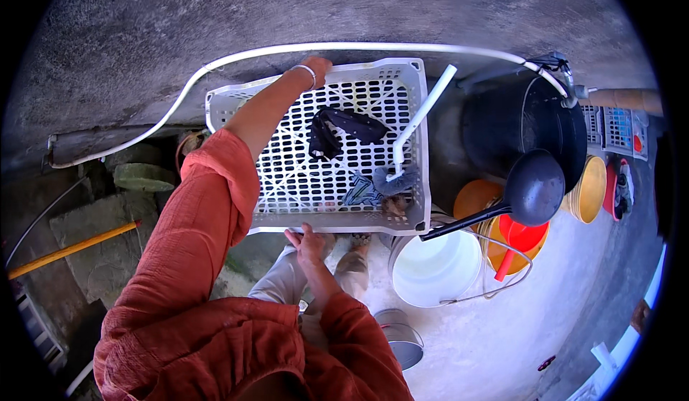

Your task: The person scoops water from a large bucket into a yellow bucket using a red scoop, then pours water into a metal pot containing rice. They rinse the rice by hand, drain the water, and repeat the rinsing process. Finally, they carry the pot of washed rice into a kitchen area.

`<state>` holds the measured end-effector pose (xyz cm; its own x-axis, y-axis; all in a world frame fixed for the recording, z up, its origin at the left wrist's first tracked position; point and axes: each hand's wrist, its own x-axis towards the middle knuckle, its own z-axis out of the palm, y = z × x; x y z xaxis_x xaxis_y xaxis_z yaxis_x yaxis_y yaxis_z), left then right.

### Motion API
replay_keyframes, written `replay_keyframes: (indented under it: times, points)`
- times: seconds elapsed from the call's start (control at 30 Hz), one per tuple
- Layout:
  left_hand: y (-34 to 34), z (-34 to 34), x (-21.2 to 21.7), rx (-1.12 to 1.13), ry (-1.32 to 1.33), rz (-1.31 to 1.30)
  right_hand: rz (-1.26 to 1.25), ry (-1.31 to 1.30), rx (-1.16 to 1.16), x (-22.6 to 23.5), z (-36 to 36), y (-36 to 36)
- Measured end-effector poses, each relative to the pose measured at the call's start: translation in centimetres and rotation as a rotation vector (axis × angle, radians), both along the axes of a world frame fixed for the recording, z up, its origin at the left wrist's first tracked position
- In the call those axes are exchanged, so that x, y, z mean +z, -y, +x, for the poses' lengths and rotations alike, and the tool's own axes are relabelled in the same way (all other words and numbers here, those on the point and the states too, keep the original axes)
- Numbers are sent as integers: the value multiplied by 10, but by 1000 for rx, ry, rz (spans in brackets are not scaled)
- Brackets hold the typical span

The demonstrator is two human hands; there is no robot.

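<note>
A white perforated plastic crate [344,223] is held level between my two hands. My left hand [316,69], a bracelet on its wrist, reaches across the crate and grips the far rim; its fingertips are hidden. At the near rim my right hand [308,246] holds the edge, its thumb side uppermost. Inside the crate lie a black dotted cloth [352,127], a brush with a bent white handle [420,114] and grey bristles, a blue-grey striped cloth [361,191] and a small brown scrubber [395,205].
A white hose [323,46] runs along the wall to a tap [570,92] above a large black tub [495,128]. To the right are a white bucket [438,272], a black ladle [535,189], a red dipper [520,236] and a metal pail [403,347]. Stone slabs [100,236] lie left.
</note>
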<state>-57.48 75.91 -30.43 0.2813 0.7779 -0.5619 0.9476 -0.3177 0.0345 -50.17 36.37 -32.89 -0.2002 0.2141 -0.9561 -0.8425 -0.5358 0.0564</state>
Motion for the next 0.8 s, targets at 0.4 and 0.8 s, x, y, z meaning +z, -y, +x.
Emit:
replay_keyframes:
  times: [0.4,0.8]
  points:
    - [9,-12,41,-20,378,841,38,-75,158,-6,23,-17]
    - [16,16,9,173,410,309,213,104,-137,-14,9,-7]
